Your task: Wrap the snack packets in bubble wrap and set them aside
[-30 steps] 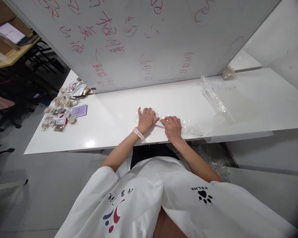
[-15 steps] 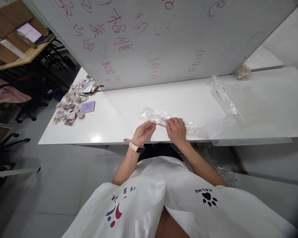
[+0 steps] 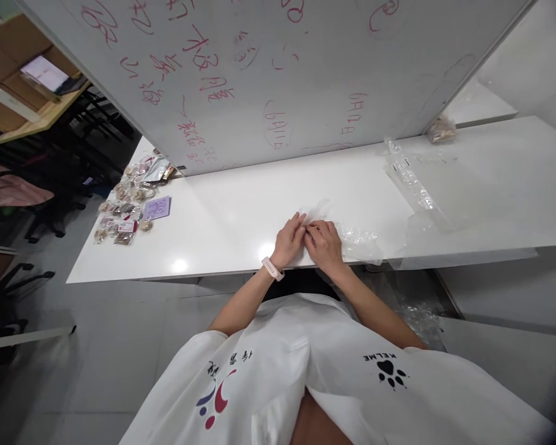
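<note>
Both of my hands meet over a clear plastic bag (image 3: 359, 242) near the front edge of the white table. My left hand (image 3: 290, 240), with a pale band at the wrist, has its fingers closed on the bag's folded-up left part. Close against it, my right hand (image 3: 325, 246) is bent down and grips the same plastic. A crumpled flap of the bag rises behind the fingertips, and the rest trails out to the right. Whatever lies inside the fold is hidden by my fingers.
At the table's left end lie several small clear packets (image 3: 126, 210) and a purple square card (image 3: 157, 207). A whiteboard (image 3: 241, 123) with red writing stands behind. Flat plastic sleeves (image 3: 412, 179) spread to the right, and a bundle (image 3: 442, 130) sits at the back right.
My left hand has moved right and up to meet the right hand, folding the bag's left part over. The pink-marked label seen earlier is now covered. The view has shifted slightly.
</note>
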A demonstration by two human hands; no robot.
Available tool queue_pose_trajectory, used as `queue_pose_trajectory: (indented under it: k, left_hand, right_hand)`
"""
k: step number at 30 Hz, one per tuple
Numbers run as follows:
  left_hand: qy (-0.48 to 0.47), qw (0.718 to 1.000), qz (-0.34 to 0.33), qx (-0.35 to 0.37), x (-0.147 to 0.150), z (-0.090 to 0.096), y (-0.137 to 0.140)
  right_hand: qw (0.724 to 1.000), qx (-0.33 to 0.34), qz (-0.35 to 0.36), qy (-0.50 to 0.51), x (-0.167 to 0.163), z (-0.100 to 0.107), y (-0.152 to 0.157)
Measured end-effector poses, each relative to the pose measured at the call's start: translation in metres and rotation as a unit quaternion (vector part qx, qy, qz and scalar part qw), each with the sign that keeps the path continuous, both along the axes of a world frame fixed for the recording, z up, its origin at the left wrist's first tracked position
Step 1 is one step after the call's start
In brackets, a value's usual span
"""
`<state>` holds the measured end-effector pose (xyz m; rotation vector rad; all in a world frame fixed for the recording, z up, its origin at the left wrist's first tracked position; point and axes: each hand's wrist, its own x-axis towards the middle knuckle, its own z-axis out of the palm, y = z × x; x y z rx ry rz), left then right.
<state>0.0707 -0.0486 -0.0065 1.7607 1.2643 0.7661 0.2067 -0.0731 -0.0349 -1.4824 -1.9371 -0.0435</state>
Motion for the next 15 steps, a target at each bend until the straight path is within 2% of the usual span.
queue_pose_trajectory:
  k: [3,7,9,12,15]
  left_hand:
    - [0.157,0.976,-0.085,0.127,-0.003,0.001,-0.007]
    - [0.278,0.93,-0.127,0.205,-0.004,0.0,-0.011]
    - [0.313,0.914,-0.128,0.222,-0.002,-0.001,-0.013]
    - [0.344,0.902,-0.126,0.228,0.002,-0.003,-0.015]
    - [0.349,0.9,-0.129,0.225,0.003,-0.004,-0.015]
  right_hand:
    - [1.0,-0.022,0.01,-0.007,0.002,0.003,-0.003]
    - [0.999,-0.01,0.018,0.029,0.009,0.006,-0.037]
    - [0.999,0.017,-0.031,0.038,0.015,0.003,-0.066]
    - [0.988,0.036,-0.148,0.005,0.028,-0.005,-0.103]
    - [0.978,-0.001,-0.207,-0.029,0.036,-0.011,-0.112]
